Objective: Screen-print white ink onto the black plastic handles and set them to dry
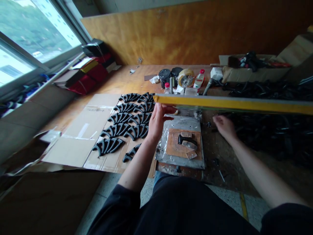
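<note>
My left hand (157, 122) is raised above the left edge of a metal plate (181, 122), its fingers reaching right and apart from the thumb, with nothing visible between them. On that plate lies a brown board (172, 147), where a curved black handle-like part (189, 140) sits among small blocks. To the right of the plate, my right hand (223, 125) has its fingers curled together; they are blurred, and what they hold, if anything, cannot be made out. Rows of similar curved black parts (116, 130) lie on flattened cardboard (78, 130) to the left.
A yellow-edged bar (230, 102) crosses the view above my hands. Behind it stand black tubs (165, 76), a tape roll (186, 78) and a red-capped bottle (199, 80). Black parts (269, 133) are heaped at right, before an open carton (256, 74). Red boxes (90, 78) sit near the window.
</note>
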`<state>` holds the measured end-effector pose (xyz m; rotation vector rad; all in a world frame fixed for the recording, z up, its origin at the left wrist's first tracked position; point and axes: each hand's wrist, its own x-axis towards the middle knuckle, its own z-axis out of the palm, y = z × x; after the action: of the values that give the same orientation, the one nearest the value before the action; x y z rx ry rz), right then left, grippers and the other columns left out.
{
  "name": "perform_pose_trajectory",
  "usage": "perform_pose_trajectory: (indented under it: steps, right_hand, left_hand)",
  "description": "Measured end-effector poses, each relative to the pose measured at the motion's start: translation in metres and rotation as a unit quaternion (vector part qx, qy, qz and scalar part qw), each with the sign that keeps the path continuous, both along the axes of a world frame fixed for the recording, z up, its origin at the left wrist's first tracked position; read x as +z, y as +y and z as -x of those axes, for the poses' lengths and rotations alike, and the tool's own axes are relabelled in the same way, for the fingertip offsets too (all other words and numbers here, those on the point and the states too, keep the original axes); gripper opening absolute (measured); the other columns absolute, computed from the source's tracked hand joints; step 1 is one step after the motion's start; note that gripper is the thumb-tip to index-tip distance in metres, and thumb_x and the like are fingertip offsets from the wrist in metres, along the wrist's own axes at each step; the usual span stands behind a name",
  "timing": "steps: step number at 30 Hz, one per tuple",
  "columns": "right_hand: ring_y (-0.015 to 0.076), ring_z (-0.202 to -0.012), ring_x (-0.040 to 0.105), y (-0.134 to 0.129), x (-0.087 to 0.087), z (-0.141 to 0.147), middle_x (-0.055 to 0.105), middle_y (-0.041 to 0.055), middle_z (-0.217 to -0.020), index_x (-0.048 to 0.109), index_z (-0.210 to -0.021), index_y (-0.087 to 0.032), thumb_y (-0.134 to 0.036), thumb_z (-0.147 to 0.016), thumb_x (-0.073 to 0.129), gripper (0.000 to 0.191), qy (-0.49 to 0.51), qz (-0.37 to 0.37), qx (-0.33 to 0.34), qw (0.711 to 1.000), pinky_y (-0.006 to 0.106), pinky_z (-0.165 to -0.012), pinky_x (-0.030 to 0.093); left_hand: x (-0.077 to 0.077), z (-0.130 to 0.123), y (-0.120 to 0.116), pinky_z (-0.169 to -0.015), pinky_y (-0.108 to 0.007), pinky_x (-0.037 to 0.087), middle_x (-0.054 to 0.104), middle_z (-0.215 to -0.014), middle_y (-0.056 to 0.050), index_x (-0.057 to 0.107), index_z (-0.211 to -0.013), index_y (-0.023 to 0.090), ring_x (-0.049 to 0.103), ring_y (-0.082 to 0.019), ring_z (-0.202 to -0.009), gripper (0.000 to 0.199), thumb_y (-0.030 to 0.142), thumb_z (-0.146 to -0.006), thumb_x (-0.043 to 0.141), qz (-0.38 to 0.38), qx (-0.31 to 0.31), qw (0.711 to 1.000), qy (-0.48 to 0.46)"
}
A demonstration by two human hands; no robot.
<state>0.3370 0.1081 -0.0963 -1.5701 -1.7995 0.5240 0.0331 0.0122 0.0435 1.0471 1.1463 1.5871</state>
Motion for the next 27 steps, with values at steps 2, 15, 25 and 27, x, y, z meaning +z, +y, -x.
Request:
perform_pose_trajectory:
  steps: [2,15,25,27]
  right_hand:
    - [0.0211,-0.082,0.060,-0.033,-0.026,0.029,0.067,0.0087,-0.090,0.066,-0.091,-0.017,-0.047,-0.090,0.052,0.033,-0.065,0.010,0.108,0.992,0.033,-0.077,0.047]
    - [0.0194,-0.093,0.056,-0.121,-0.009,0.112,0.065,0.0071,-0.093,0.063,-0.089,-0.019,-0.022,-0.096,0.047,0.017,-0.147,-0.068,0.337,0.927,0.030,-0.085,0.042]
    - [0.0296,-0.086,0.066,-0.014,-0.070,-0.065,0.067,0.0204,-0.095,0.054,-0.128,-0.016,-0.012,-0.085,0.046,0.044,-0.391,0.244,-0.029,0.887,0.038,-0.068,0.048]
    - [0.0303,-0.086,0.066,-0.015,-0.074,-0.069,0.066,0.0195,-0.099,0.052,-0.131,-0.019,-0.012,-0.081,0.050,0.050,-0.377,0.232,-0.026,0.896,0.040,-0.069,0.049]
  left_hand:
    - [-0.004,-0.007,0.007,-0.065,-0.024,0.053,0.068,-0.091,-0.009,0.058,-0.114,0.016,0.066,-0.015,-0.082,0.059,0.064,-0.092,0.033,0.001,0.022,1.000,-0.018]
    - [-0.145,-0.027,-0.109,-0.061,-0.026,0.054,0.070,-0.091,-0.009,0.057,-0.093,0.015,0.070,-0.018,-0.073,0.046,0.058,-0.077,0.065,0.339,0.008,0.925,-0.169]
    - [-0.212,0.151,-0.197,-0.054,-0.031,0.053,0.066,-0.066,-0.011,0.054,-0.074,0.018,0.068,-0.023,-0.065,0.046,0.055,-0.091,0.033,0.537,0.287,0.784,0.122]
    - [-0.216,0.161,-0.197,-0.051,-0.033,0.052,0.063,-0.059,-0.013,0.054,-0.066,0.018,0.067,-0.027,-0.062,0.051,0.055,-0.091,0.028,0.561,0.212,0.769,0.220]
